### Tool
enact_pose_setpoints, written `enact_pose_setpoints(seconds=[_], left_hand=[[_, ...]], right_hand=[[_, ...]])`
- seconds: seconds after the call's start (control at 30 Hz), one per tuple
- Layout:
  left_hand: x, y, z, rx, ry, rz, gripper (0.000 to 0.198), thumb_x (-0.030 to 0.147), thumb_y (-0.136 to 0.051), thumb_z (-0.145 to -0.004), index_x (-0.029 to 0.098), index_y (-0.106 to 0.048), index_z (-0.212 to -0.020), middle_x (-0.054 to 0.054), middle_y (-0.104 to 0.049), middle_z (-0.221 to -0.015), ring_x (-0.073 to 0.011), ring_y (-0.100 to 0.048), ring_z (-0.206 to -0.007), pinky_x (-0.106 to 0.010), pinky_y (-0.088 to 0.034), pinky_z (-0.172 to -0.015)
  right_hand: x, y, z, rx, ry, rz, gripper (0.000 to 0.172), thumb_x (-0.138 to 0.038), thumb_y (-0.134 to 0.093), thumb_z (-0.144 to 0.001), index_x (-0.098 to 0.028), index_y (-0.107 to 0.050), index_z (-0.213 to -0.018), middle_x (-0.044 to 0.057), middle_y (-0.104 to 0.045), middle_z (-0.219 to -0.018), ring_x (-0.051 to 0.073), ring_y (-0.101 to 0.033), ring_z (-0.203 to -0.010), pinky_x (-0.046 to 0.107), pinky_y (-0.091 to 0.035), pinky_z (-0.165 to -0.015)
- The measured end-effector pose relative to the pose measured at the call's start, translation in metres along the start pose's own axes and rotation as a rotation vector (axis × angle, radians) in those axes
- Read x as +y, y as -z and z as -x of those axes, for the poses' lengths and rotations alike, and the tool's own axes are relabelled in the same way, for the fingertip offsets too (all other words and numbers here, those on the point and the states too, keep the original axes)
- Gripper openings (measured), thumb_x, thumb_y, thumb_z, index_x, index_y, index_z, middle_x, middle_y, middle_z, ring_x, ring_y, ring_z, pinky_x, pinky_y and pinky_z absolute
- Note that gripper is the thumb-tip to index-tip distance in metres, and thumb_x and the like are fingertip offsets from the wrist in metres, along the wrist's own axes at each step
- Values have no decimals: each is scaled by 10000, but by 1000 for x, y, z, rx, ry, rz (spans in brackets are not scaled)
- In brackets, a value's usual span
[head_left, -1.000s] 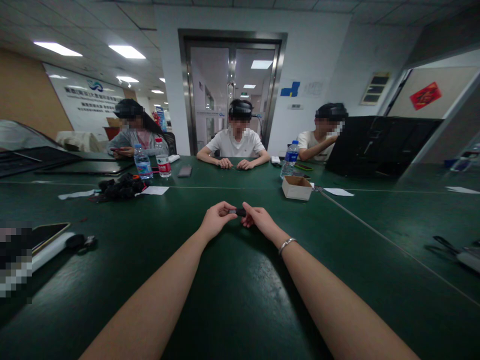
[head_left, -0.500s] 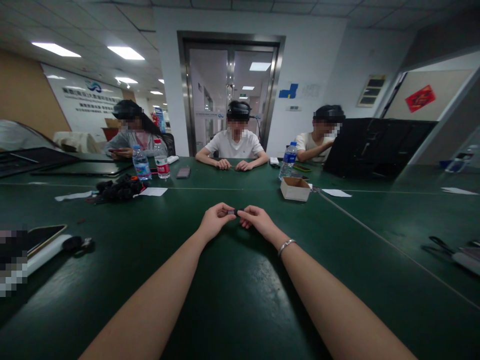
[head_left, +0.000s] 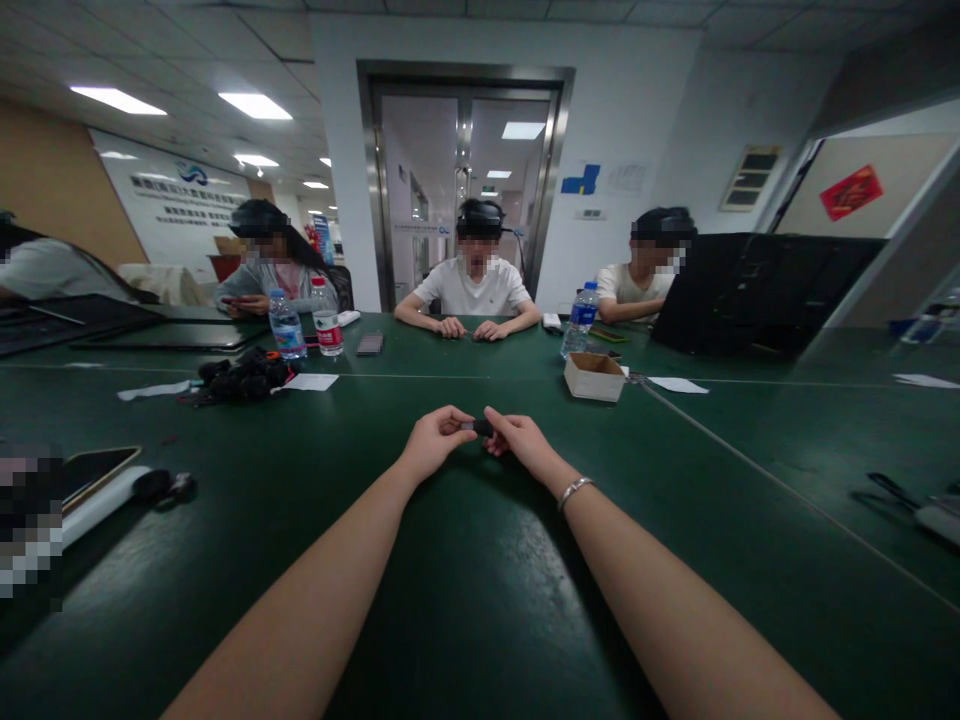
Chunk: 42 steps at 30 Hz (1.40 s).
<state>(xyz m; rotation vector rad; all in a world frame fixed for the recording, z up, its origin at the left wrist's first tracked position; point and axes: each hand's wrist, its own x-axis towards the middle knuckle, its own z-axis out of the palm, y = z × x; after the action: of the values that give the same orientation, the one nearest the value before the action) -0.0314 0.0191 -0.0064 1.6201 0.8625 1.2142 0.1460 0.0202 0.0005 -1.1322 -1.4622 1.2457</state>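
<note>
Both my arms reach forward over a dark green table (head_left: 480, 600). My left hand (head_left: 433, 438) and my right hand (head_left: 520, 440) meet fingertip to fingertip just above the tabletop. Between them they pinch a small dark object (head_left: 478, 427) with a pale end; its exact kind is too small to tell. A silver bracelet (head_left: 574, 488) circles my right wrist.
A small cardboard box (head_left: 594, 376) stands beyond my right hand. A heap of black parts (head_left: 244, 375) and two water bottles (head_left: 285, 323) lie far left. A phone (head_left: 94, 468) rests at the left edge. Three people sit across the table; black cases (head_left: 757, 290) stand right.
My hands stay together on the small object with only slight finger shifts. The view has drifted a little. A person in a pale shirt has come into sight at the far left.
</note>
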Motion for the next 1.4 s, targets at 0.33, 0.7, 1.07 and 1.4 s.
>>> enact_pose_setpoints(seconds=[0.33, 0.7, 1.07, 1.4], left_hand=[[1, 5, 0, 121, 125, -302, 430, 571, -542, -768, 171, -637, -644, -24, -636, -575, -154, -588, -555, -281, -437, -602], [1, 3, 1, 36, 91, -435, 470, 572, -382, -843, 182, -601, -699, -19, -634, -670, -157, -590, -653, -281, -433, -668], [4, 3, 3, 42, 119, -549, 545, 603, -280, -862, 191, -599, -703, -19, -650, -695, -162, -589, -668, -280, -423, -680], [5, 3, 3, 46, 134, -576, 618, 611, -223, -870, 181, -602, -637, -37, -650, -677, -170, -592, -646, -291, -417, -669]], right_hand=[[4, 0, -2, -110, 57, -23, 450, -528, -703, -673, -150, -570, -877, -19, -619, -566, 79, -530, -470, 214, -430, -490], [9, 2, -5, -111, 64, -52, 430, -383, -739, -679, -142, -545, -978, -25, -626, -583, 83, -549, -488, 220, -442, -501], [7, 3, -3, -116, 63, -46, 424, -364, -732, -693, -145, -544, -1004, -21, -627, -613, 84, -553, -520, 224, -449, -525], [5, 3, -1, -125, 63, -40, 407, -347, -729, -699, -146, -545, -1002, -17, -632, -625, 81, -551, -526, 224, -448, -532]])
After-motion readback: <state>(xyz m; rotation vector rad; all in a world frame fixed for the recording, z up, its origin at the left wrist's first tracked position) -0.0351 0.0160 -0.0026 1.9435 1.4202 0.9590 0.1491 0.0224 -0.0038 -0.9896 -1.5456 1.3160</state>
